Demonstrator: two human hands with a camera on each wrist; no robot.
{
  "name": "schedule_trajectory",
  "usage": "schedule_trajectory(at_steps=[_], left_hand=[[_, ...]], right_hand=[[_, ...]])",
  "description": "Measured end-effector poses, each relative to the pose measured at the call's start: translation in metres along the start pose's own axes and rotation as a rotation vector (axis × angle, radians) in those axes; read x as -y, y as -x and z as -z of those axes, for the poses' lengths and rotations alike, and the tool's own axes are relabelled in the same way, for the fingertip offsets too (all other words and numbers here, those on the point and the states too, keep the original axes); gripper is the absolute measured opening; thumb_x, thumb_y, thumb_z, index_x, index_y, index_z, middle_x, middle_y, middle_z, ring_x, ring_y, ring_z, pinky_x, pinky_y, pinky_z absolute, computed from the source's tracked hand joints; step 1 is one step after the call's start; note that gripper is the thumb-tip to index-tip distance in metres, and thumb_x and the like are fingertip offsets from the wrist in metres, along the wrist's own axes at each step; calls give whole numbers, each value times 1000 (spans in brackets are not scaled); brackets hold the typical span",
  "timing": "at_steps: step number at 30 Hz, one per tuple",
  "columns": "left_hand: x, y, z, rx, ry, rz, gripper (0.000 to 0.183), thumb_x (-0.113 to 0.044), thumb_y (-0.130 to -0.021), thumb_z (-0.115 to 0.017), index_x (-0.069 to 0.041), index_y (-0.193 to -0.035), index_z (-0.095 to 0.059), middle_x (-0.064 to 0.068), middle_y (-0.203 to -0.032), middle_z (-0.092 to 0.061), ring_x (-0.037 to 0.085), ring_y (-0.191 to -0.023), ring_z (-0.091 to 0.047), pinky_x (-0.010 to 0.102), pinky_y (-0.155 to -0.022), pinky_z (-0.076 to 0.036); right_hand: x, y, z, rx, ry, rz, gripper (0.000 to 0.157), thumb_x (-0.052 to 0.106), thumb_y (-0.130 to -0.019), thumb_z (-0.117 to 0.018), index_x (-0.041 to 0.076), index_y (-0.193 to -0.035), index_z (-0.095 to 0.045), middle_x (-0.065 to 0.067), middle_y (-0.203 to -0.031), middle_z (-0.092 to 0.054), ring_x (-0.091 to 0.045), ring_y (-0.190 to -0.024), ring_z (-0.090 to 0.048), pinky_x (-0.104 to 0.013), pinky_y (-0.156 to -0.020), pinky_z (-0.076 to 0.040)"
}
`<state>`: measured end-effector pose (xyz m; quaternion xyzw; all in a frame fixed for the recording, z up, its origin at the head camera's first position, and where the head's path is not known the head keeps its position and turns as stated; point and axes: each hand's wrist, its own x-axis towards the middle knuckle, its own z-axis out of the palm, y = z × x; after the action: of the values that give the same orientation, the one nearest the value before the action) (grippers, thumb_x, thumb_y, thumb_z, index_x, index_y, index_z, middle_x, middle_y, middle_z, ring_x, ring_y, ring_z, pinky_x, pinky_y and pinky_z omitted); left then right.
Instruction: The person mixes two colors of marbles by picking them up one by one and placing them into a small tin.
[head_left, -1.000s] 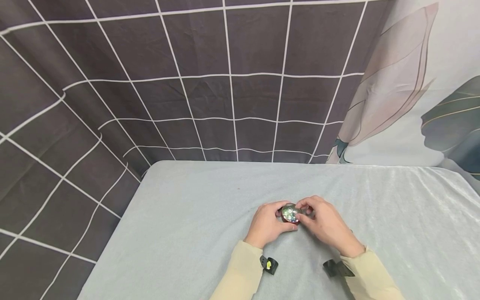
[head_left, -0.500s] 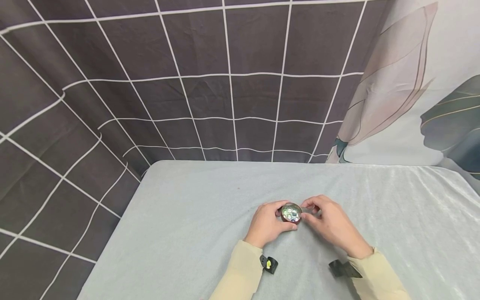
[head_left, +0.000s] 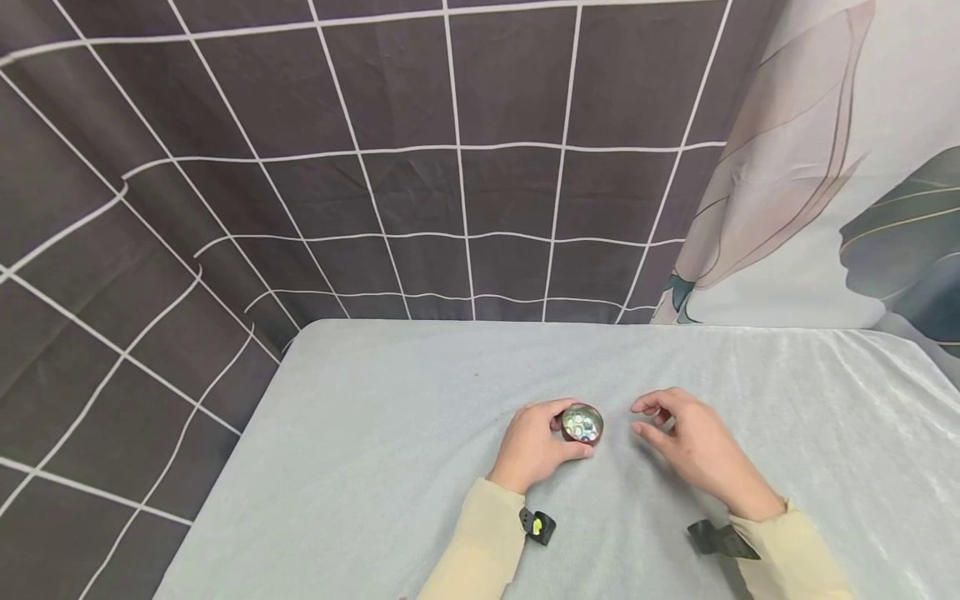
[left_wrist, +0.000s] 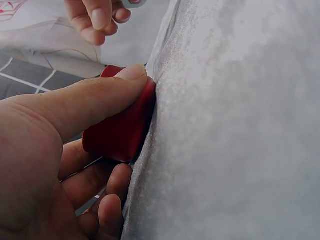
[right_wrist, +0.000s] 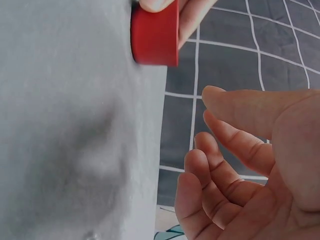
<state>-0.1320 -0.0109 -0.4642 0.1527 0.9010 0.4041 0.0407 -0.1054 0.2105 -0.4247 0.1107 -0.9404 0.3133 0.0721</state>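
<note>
A small round container with a smooth red side wall (right_wrist: 155, 37) stands on the cloth. In the head view its dark rim (head_left: 602, 425) surrounds several shiny, roundish pale and greenish pieces (head_left: 581, 427). My left hand (head_left: 531, 443) grips it from the left, thumb (left_wrist: 100, 100) along the near side and fingers around the far side. To the right of it, my right hand (head_left: 693, 442) hovers with a gap between them. Its fingers are loosely bent, thumb and forefinger apart, holding nothing.
A pale grey velvety cloth (head_left: 375, 450) covers the table. Behind it hangs a dark curtain with white grid lines (head_left: 517, 192), meeting a leaf-patterned curtain (head_left: 795, 208) at the right. Black straps (head_left: 538, 527) sit on both wrists, over beige sleeves (head_left: 480, 542).
My right hand has let go of the container's right side and moved away to the right. The left hand keeps its hold, and the container stays in place.
</note>
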Motion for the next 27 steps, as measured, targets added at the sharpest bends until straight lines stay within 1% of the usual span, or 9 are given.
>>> schedule_trajectory(at_steps=[7,14,21,27], left_hand=[[1,1,-1,-3,23,0,55,-31,-69,-93,-25,-121,-74,-10,-109,-72,6,-101,-63,26,-92,-48],[0,1,1,1,14,4,56,-31,-70,-93,-25,-122,-73,-10,-109,-72,7,-100,-63,27,-93,-48],[-1,1,1,3,7,3,56,-31,-71,-93,-24,-123,-73,-8,-110,-72,9,-102,-63,27,-93,-47],[-1,1,0,6,12,4,56,-30,-71,-93,-24,-123,-73,-9,-111,-72,9,-104,-63,28,-94,-48]], right_hand=[[-6,3,4,-31,17,10,18,8,-82,-82,11,-97,-73,-2,-94,-66,-13,-77,-58,-30,-66,-50],[-12,9,7,-64,17,10,18,9,-81,-83,10,-97,-73,0,-91,-66,-9,-76,-55,-29,-66,-49],[-21,16,13,-97,26,25,18,9,-80,-83,11,-95,-72,1,-89,-65,-1,-73,-53,-26,-62,-49],[-25,21,18,-93,31,0,19,10,-81,-83,12,-97,-73,1,-89,-65,0,-72,-52,-26,-61,-48]])
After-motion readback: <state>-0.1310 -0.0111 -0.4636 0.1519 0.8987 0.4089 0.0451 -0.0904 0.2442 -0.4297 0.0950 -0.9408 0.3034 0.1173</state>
